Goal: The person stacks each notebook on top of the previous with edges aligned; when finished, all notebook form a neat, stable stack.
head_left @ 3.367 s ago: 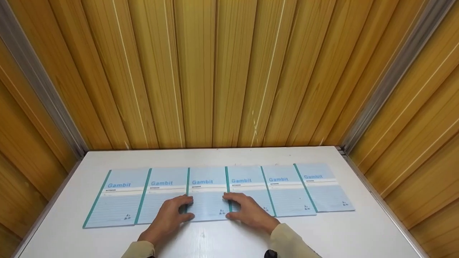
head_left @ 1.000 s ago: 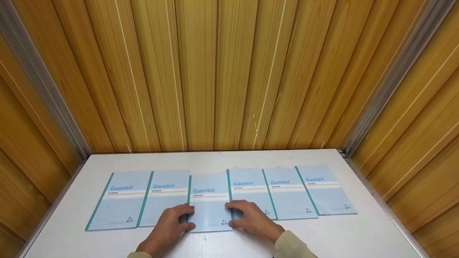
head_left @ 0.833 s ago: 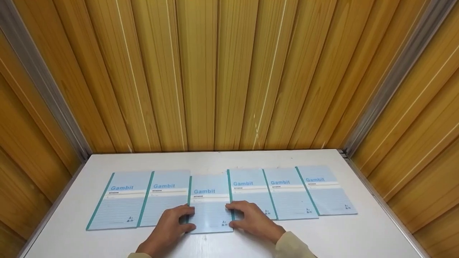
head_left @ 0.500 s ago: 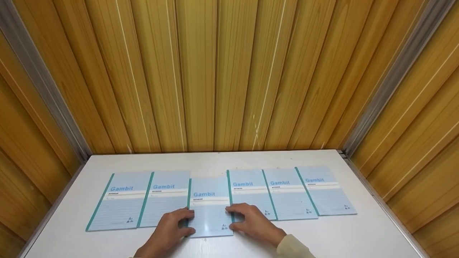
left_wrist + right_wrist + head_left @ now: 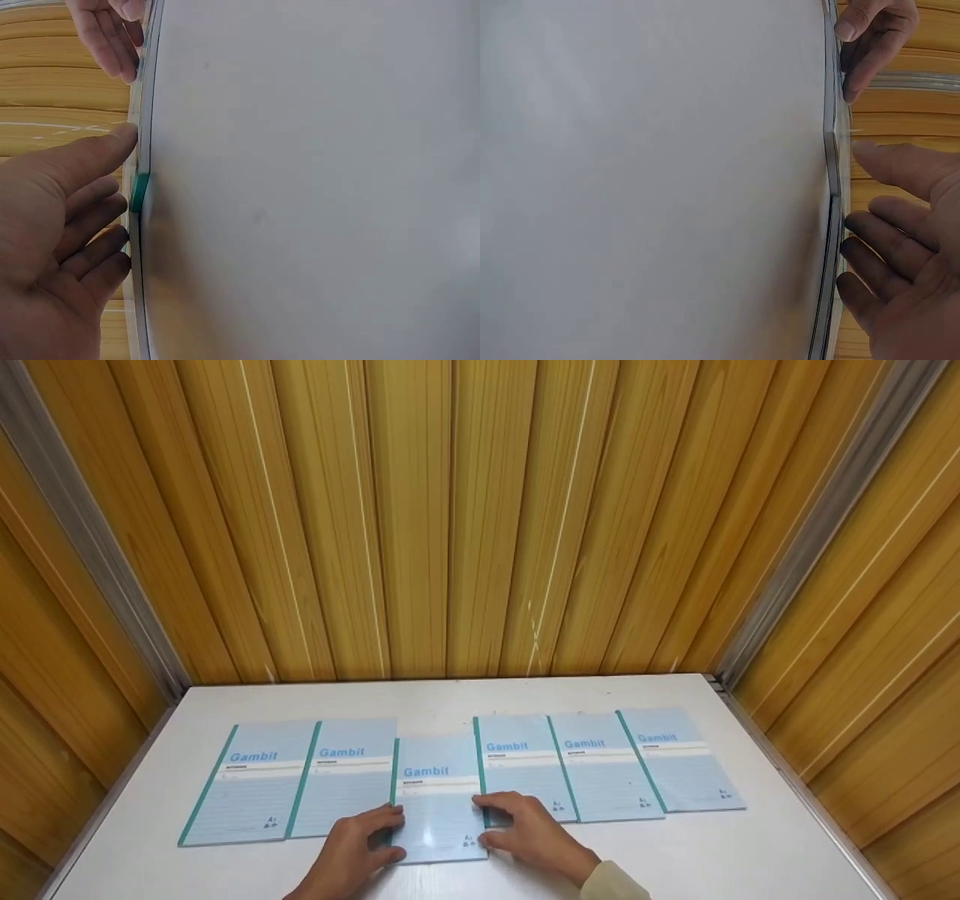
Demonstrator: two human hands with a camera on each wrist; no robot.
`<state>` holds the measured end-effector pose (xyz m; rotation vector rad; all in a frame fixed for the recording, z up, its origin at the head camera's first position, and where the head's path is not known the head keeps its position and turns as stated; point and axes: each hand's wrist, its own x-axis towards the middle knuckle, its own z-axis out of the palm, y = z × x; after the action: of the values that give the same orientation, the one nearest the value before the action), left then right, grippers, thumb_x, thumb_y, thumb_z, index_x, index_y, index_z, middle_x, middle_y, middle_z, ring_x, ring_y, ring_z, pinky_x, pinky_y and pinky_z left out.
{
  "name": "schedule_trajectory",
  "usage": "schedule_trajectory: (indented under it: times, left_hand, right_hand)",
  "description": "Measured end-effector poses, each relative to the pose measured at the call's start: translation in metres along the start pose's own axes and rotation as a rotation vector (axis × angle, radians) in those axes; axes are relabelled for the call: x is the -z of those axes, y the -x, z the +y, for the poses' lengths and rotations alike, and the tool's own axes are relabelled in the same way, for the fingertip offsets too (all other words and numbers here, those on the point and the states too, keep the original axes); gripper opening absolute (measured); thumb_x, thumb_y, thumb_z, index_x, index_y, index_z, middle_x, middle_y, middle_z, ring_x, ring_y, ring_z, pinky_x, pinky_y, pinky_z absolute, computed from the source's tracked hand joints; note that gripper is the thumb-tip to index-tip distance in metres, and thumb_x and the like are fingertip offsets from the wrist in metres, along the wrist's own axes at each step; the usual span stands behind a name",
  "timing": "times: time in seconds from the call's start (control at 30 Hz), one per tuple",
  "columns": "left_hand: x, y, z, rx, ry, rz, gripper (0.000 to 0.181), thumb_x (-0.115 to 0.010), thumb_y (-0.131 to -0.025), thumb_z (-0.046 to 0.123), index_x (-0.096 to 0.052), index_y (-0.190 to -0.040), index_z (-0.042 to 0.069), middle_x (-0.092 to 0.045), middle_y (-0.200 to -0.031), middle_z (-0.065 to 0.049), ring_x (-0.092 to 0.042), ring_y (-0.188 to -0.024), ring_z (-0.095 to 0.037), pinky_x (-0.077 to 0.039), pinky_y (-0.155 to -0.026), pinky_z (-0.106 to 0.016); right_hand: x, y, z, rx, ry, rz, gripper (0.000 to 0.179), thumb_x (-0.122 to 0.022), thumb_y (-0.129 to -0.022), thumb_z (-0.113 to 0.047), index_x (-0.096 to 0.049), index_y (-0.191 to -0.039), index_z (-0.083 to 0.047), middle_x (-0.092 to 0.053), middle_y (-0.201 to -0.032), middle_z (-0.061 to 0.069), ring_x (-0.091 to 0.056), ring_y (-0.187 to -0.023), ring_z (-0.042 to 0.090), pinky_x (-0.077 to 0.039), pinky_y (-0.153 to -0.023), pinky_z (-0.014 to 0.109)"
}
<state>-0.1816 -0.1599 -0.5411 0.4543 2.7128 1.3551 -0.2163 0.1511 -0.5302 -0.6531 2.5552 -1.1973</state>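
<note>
In the head view, a light-blue notebook (image 5: 438,819) with a green spine lies flat, set nearer to me than its neighbours in a row of like notebooks. My left hand (image 5: 347,847) touches its left edge with thumb and fingertips. On the opposite edge rest the thumb and fingers of my right hand (image 5: 534,834). Both wrist views look along the tabletop: the left hand (image 5: 52,225) has loosely bent fingers at the green spine corner (image 5: 139,190), and the right hand (image 5: 904,240) spreads its fingers along the notebook edges. Some fingertip contacts are hidden.
Two notebooks (image 5: 341,787) lie to the left of the pulled one, and three more notebooks (image 5: 611,787) to the right. They rest on a white table (image 5: 442,701). Wood-patterned panels (image 5: 450,525) stand behind and at both sides, with grey metal posts (image 5: 817,525) at the corners.
The middle notebook has slid toward me, out of line with the row, with both hands moving along on its edges. The other notebooks keep their places.
</note>
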Motion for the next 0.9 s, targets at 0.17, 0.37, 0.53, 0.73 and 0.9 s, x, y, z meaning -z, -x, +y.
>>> schedule_trajectory:
  times: [0.17, 0.37, 0.53, 0.73, 0.9]
  left_hand:
    - [0.003, 0.012, -0.002, -0.036, 0.013, 0.122, 0.034, -0.09, -0.083, 0.008, -0.079, -0.115, 0.004, -0.077, -0.119, -0.014, -0.073, -0.112, -0.036, -0.061, -0.094, -0.047]
    - [0.006, 0.022, -0.002, 0.05, 0.054, 0.243, 0.019, -0.086, -0.086, 0.003, -0.081, -0.104, 0.003, -0.079, -0.099, -0.008, -0.076, -0.082, -0.017, -0.065, -0.072, -0.032]
    - [0.005, 0.024, -0.002, 0.13, 0.078, 0.226, 0.019, -0.087, -0.084, 0.004, -0.081, -0.102, 0.002, -0.079, -0.094, -0.008, -0.075, -0.079, -0.018, -0.064, -0.072, -0.036]
    - [-0.001, 0.026, 0.001, 0.133, 0.066, 0.183, 0.022, -0.088, -0.084, 0.006, -0.081, -0.102, -0.003, -0.078, -0.089, -0.008, -0.073, -0.075, -0.018, -0.063, -0.069, -0.034]
    - [-0.004, 0.026, 0.008, 0.152, 0.062, 0.164, 0.022, -0.089, -0.082, 0.004, -0.081, -0.101, -0.003, -0.078, -0.09, -0.009, -0.073, -0.077, -0.019, -0.064, -0.07, -0.034]
  right_hand:
    - [0.002, 0.008, 0.002, 0.043, -0.109, 0.062, 0.044, -0.082, -0.096, -0.018, -0.07, -0.137, -0.006, -0.071, -0.133, 0.008, -0.067, -0.122, 0.029, -0.056, -0.104, 0.045]
    - [-0.002, 0.017, 0.003, 0.038, -0.211, 0.1, 0.028, -0.078, -0.094, -0.006, -0.075, -0.122, -0.001, -0.076, -0.106, 0.006, -0.072, -0.091, 0.015, -0.06, -0.079, 0.025]
    - [-0.006, 0.023, 0.0, -0.028, -0.259, 0.057, 0.025, -0.077, -0.094, -0.003, -0.077, -0.118, -0.003, -0.076, -0.107, 0.004, -0.071, -0.093, 0.018, -0.059, -0.08, 0.024]
    - [-0.01, 0.03, -0.007, -0.098, -0.273, 0.047, 0.028, -0.076, -0.093, -0.003, -0.077, -0.121, -0.002, -0.075, -0.112, 0.006, -0.069, -0.097, 0.021, -0.06, -0.082, 0.029]
    - [-0.013, 0.033, -0.011, -0.14, -0.319, 0.018, 0.03, -0.076, -0.094, -0.004, -0.076, -0.124, -0.002, -0.075, -0.116, 0.009, -0.069, -0.099, 0.021, -0.06, -0.086, 0.036]
